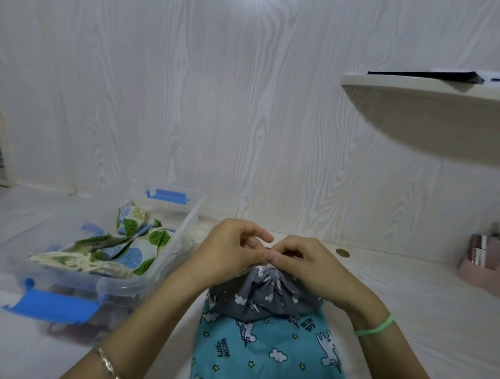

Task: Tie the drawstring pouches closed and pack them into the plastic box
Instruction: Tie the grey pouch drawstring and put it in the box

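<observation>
The grey pouch (264, 298) lies on the counter (413, 307) atop a teal one (268, 358), its soft neck bunched so both hands, left (231, 253) and right (305, 265), can pinch it shut, presumably tying; cords hidden. The clear, rigid box (193, 211) waits just left, holding a leaf-print pouch (131, 239).

Two hands (231, 253) (305, 265); one plastic box (177, 228); two unicorn pouches (264, 298) (268, 358) outside it; apparently two leaf-print pouches (137, 234) inside (folds overlap); one coin (342, 253).
</observation>
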A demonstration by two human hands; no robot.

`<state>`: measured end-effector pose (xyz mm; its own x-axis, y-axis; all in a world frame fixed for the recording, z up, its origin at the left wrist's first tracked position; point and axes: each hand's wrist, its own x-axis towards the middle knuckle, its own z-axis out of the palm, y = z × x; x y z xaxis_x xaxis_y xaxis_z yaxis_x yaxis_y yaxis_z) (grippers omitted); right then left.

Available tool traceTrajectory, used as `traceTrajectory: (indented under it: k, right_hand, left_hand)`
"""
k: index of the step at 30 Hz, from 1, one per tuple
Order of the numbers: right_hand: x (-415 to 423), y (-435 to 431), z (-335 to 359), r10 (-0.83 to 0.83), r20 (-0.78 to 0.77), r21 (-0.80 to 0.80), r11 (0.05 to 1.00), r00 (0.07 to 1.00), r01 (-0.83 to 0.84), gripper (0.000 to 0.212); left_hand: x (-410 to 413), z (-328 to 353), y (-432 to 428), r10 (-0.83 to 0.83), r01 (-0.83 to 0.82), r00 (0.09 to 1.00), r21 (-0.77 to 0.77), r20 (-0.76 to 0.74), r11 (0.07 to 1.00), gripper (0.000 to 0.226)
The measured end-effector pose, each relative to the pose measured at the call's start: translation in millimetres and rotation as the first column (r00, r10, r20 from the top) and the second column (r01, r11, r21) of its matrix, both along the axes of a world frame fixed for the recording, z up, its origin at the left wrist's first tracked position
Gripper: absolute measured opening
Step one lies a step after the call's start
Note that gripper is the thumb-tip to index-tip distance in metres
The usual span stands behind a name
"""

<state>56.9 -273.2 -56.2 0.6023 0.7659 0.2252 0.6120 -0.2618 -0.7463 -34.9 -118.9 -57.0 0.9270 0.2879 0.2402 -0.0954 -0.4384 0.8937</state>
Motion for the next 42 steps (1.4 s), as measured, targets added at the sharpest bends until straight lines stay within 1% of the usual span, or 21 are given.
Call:
traceTrajectory:
  k: [2, 4, 5, 7, 9, 10, 12, 13, 14, 17, 19, 21, 22, 24, 26, 28, 30, 32, 34, 37, 42]
  right_hand:
    - [3.2, -0.2, -4.0, 0.028, -0.196, 0.055, 0.998, 0.98, -0.017, 0.02]
    - [7.1, -0.7, -8.4, 0.103, -0.44, 0.143, 0.989, 0.892, -0.043, 0.018]
    - [9.0, -0.5, -10.0, 0.155, -0.56, 0.192, 0.98, 0.814, -0.054, 0.018]
    - [10.8, 1.8, -12.6, 0.27, -0.757, 0.274, 0.958, 0.595, -0.085, 0.037]
    - [11.3, 5.2, -17.8, 0.368, -0.851, 0.359, 0.928, 0.376, -0.094, 0.055]
    - [11.9, 6.8, -19.8, 0.389, -0.866, 0.387, 0.919, 0.314, -0.071, 0.054]
    - [13.2, 8.9, -23.1, 0.399, -0.876, 0.413, 0.911, 0.27, -0.007, 0.049]
    - [13.0, 9.1, -23.6, 0.399, -0.867, 0.419, 0.908, 0.299, 0.004, 0.049]
    - [11.6, 8.7, -23.1, 0.387, -0.848, 0.419, 0.908, 0.363, 0.009, 0.049]
    - [2.0, 7.4, -17.4, 0.187, -0.704, 0.337, 0.937, 0.685, 0.09, 0.029]
    - [-5.9, 7.6, -14.5, 0.006, -0.501, 0.298, 0.94, 0.866, 0.166, 0.018]
    - [-8.1, 7.5, -14.2, -0.188, -0.248, 0.314, 0.912, 0.951, 0.262, 0.022]
    - [-8.4, 7.3, -14.1, -0.259, -0.142, 0.338, 0.895, 0.956, 0.292, 0.024]
    - [-8.5, 6.5, -14.9, -0.302, 0.03, 0.354, 0.895, 0.953, 0.273, 0.015]
    - [-9.2, 4.4, -18.4, -0.287, 0.134, 0.333, 0.914, 0.948, 0.23, 0.008]
    - [-11.5, 3.1, -19.7, -0.283, 0.199, 0.326, 0.922, 0.938, 0.209, 0.005]
    - [-12.3, 2.2, -21.7, -0.289, 0.289, 0.321, 0.927, 0.913, 0.192, 0.027]
    - [-12.2, 2.2, -19.7, -0.289, 0.356, 0.31, 0.934, 0.889, 0.18, 0.035]
    - [-10.0, 0.8, -17.5, -0.273, 0.388, 0.3, 0.94, 0.88, 0.16, 0.029]
    - [-4.8, -2.0, -14.8, -0.261, 0.419, 0.28, 0.948, 0.87, 0.15, 0.009]
    - [-2.7, -6.5, -10.8, -0.24, 0.277, 0.228, 0.957, 0.93, 0.179, 0.016]
  left_hand:
    - [-0.1, 1.3, 0.5, 0.003, -0.003, 1.0, 0.047, 0.004, 0.999, 0.019]
    - [-1.4, 1.8, -0.2, 0.016, -0.016, 1.0, 0.161, 0.004, 0.987, 0.015]
    - [-2.3, 2.0, -1.6, 0.026, -0.027, 1.0, 0.234, 0.006, 0.972, 0.013]
    - [-3.7, 2.9, -5.9, 0.05, -0.054, 0.999, 0.348, 0.022, 0.936, 0.011]
    - [-2.3, 3.3, -9.4, 0.075, -0.087, 0.996, 0.407, 0.044, 0.909, 0.011]
    - [-0.7, 3.6, -10.3, 0.092, -0.105, 0.994, 0.425, 0.051, 0.899, 0.011]
    - [1.7, 2.1, -10.4, 0.131, -0.137, 0.99, 0.461, 0.045, 0.877, 0.011]
    - [2.3, 0.8, -9.6, 0.145, -0.143, 0.989, 0.477, 0.033, 0.867, 0.012]
    - [2.1, -1.0, -8.9, 0.146, -0.135, 0.989, 0.485, 0.014, 0.864, 0.013]
    - [2.0, -4.2, -7.5, 0.115, -0.09, 0.993, 0.438, -0.032, 0.895, 0.019]
    - [2.9, -3.6, -5.3, 0.111, -0.086, 0.993, 0.359, -0.05, 0.929, 0.02]
    - [3.6, -3.4, -3.9, 0.091, -0.064, 0.993, 0.306, -0.074, 0.95, 0.024]
    - [3.7, -3.3, -4.0, 0.074, -0.049, 0.994, 0.276, -0.081, 0.96, 0.027]
    - [3.6, -3.7, -4.8, 0.046, -0.034, 0.996, 0.149, -0.074, 0.988, 0.032]
    - [2.9, -3.1, -5.9, 0.016, -0.016, 0.997, 0.007, -0.071, 1.0, 0.033]
    - [1.7, -1.4, -7.5, -0.012, 0.006, 0.997, -0.076, -0.076, 0.997, 0.032]
    - [1.1, -0.6, -8.6, -0.023, 0.013, 0.996, -0.115, -0.089, 0.993, 0.03]
    - [1.4, -0.7, -7.4, -0.029, 0.015, 0.995, -0.146, -0.097, 0.989, 0.025]
    - [1.5, -1.4, -5.4, -0.055, 0.038, 0.994, -0.172, -0.091, 0.984, 0.027]
    - [1.4, -2.3, -4.6, -0.073, 0.059, 0.995, -0.174, -0.073, 0.983, 0.027]
    - [3.1, -3.0, -2.3, -0.011, 0.009, 1.0, -0.12, -0.016, 0.993, 0.013]
